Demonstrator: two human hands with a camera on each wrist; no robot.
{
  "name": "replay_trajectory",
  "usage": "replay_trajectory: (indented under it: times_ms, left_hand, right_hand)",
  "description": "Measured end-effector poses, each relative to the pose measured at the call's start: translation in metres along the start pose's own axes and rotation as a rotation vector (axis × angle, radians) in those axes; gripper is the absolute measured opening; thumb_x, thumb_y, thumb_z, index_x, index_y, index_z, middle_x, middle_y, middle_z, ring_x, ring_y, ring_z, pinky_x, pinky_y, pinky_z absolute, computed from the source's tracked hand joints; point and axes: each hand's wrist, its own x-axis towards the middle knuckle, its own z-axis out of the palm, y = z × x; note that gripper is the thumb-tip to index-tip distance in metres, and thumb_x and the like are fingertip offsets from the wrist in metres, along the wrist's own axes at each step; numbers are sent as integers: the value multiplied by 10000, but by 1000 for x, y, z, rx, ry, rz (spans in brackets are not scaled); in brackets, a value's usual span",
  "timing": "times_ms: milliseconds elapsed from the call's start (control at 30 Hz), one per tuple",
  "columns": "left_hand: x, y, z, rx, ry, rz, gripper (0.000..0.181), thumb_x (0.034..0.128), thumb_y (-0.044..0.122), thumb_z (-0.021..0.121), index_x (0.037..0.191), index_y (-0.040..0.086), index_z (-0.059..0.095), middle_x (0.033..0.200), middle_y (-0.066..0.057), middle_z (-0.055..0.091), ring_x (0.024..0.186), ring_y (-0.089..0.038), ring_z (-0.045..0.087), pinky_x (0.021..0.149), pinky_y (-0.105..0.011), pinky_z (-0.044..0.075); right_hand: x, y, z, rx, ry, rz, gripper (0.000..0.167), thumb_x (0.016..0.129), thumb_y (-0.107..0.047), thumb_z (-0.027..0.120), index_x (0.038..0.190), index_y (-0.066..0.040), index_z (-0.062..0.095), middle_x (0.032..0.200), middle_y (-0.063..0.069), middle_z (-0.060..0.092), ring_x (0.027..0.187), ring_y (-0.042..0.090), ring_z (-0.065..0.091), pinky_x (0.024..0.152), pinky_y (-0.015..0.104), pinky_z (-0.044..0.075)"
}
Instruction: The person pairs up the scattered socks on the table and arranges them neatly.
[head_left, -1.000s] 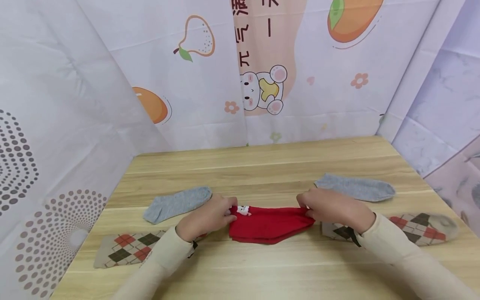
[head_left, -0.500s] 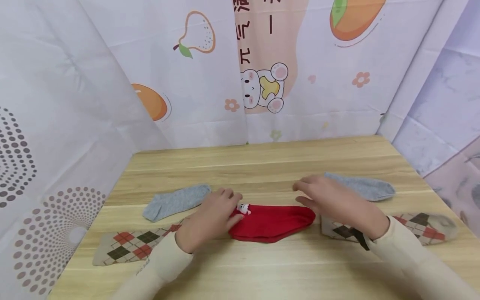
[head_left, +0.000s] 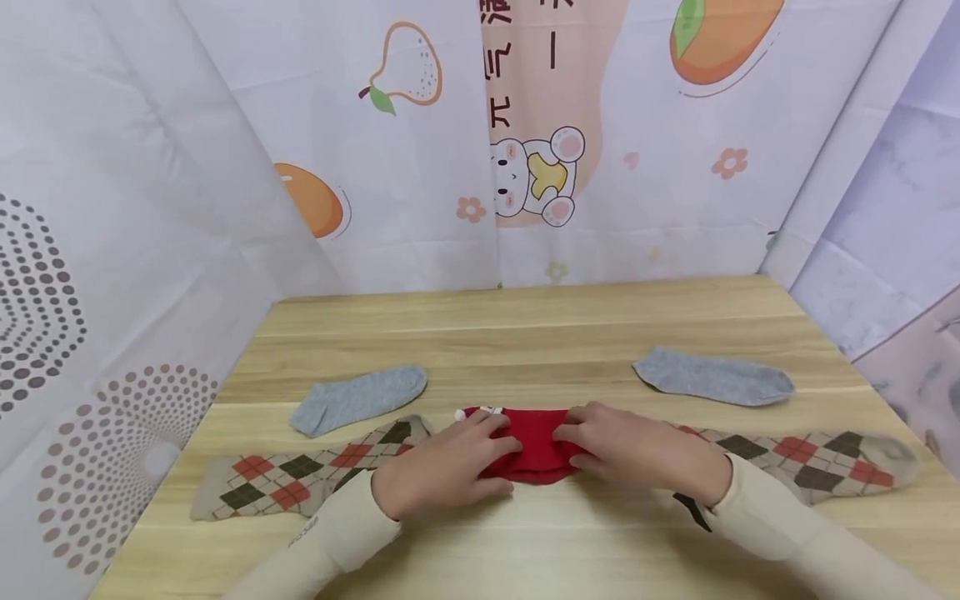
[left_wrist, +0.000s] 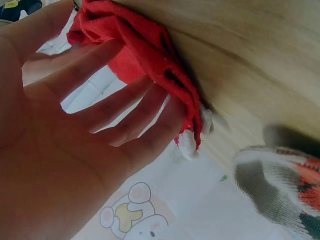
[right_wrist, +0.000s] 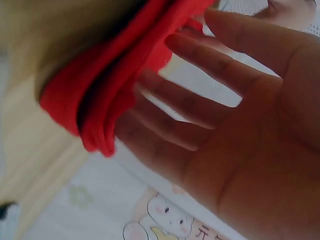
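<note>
In the head view a red sock [head_left: 538, 442] with a white fluffy figure at its upper left edge lies mid-table. Its edge shows several layers; I cannot tell whether it is one sock or two stacked. My left hand [head_left: 438, 471] rests over its left part, fingers spread and nearly straight. From the other side my right hand [head_left: 637, 450] lays its fingertips on the right part. The left wrist view shows extended fingers against the red cloth [left_wrist: 145, 55], thumb apart from it. In the right wrist view, the fingers likewise touch the red fabric [right_wrist: 110, 90] without curling round it.
Grey ankle socks lie behind, one at left [head_left: 360, 398] and one at right [head_left: 716, 379]. Argyle socks flank the hands, one at left [head_left: 277, 479], another at right [head_left: 817, 458], partly under the forearms. A printed curtain [head_left: 420, 183] backs the wooden table [head_left: 480, 333].
Both hands gripped the red sock's ends, then released and lifted off. Now they have moved inward and lie on it from both sides, and the sock's visible part is narrower.
</note>
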Motion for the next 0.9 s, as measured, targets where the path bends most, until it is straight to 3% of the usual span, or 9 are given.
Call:
replay_trajectory:
  times_ms: [200,367,433,533,667,900]
  left_hand:
    - [1,6,2,40,5,-52,393,951,399,659,1262,160,652,1326,-64,556,1246,-246,518,1033,-369,460]
    - [-7,14,5,48,35,-112,243,952,367,669,1079,165,713,1106,-2,612,983,-111,569,795,-257,530]
    - [-12,17,6,68,63,-116,211,949,350,671,1029,159,706,1043,9,608,929,-103,562,756,-254,525]
    - [-17,20,9,104,73,-120,293,948,353,665,1111,111,699,1149,-46,634,1071,-178,602,877,-323,537]
    - [-21,23,12,126,54,-140,449,955,396,647,1264,71,663,1348,-119,590,1290,-279,534,1018,-400,479]
    - [-13,21,13,80,41,-135,467,945,420,651,1221,45,678,1320,-140,599,1285,-285,531,949,-389,526]
  right_hand:
    - [2,-3,9,-3,-25,27,274,899,-226,742,1152,-126,704,1072,88,653,975,254,607,846,418,548]
    - [-11,-3,18,-5,9,23,313,909,-242,727,1198,-122,713,1210,157,656,1145,344,591,898,480,536]
    - [-15,-1,20,25,22,24,345,923,-257,709,1232,-104,699,1284,190,629,1236,382,546,938,513,511]
    - [-19,2,22,99,29,32,363,950,-268,673,1266,-90,678,1351,197,588,1302,397,496,992,536,468]
    - [-23,3,23,168,30,46,352,975,-269,639,1282,-99,666,1404,197,541,1336,390,463,1007,540,455]
    - [-22,7,27,177,42,55,345,977,-259,639,1270,-79,668,1389,214,547,1326,409,465,1001,553,453]
